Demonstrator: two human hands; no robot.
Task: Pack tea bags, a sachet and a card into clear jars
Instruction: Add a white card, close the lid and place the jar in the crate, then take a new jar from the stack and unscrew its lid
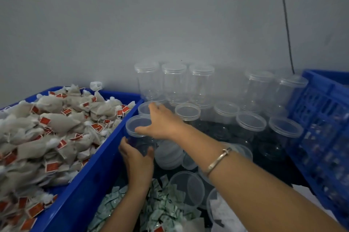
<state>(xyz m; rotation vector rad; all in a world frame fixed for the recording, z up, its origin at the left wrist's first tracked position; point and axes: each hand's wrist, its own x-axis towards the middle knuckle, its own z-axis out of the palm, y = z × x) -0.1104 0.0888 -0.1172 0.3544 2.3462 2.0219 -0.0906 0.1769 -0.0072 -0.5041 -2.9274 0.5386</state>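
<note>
Left hand (136,159): curled round the lower body of a jar (140,142); the jar is gripped from the near side.
Right hand (161,123): laid on the jar's lid (136,121), thumb and fingers spread along its right rim; a bracelet (219,160) is worn at the wrist.
Jar: clear, upright, held just beside the right wall of the bin (94,165).
Bin: blue, at left, heaped with tea bags (47,127) bearing red tags.
Sachets (162,211): green and white, piled below the hands, near the bin.
Other jars (173,82): lidded, stacked along the wall behind; more are set in front of them, to the right of the hands.
Crate (321,127): blue, latticed, at far right.
Cable (286,20): dark, hung down the wall above the crate.
</note>
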